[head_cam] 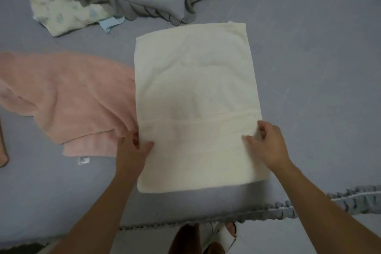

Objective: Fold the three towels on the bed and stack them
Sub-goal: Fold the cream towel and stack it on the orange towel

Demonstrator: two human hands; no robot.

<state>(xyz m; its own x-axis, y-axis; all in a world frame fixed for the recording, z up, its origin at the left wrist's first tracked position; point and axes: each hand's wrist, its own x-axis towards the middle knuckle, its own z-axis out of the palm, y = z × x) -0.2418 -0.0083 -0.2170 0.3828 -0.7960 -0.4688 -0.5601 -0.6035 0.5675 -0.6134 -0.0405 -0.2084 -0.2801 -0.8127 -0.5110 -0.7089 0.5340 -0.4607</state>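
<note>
cream towel [193, 97] pinched at both side edges by left hand [132, 150], right hand [268, 144]

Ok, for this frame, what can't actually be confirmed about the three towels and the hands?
Head view only:
- Third towel: a brownish-pink cloth sliver at the left frame edge, cut off; identity unclear.
- Crumpled pink terry towel: right edge hidden under the flat cream terry towel.
- Left hand and right hand: fingertips tucked beneath the cream edges.
- White label: too small.

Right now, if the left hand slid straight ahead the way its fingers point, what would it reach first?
The left hand grips the cream towel at its left edge, fingers pointing up the bed. Straight on, it would likely brush the pink towel lying beside that edge, though the overlap is hard to judge.
</note>
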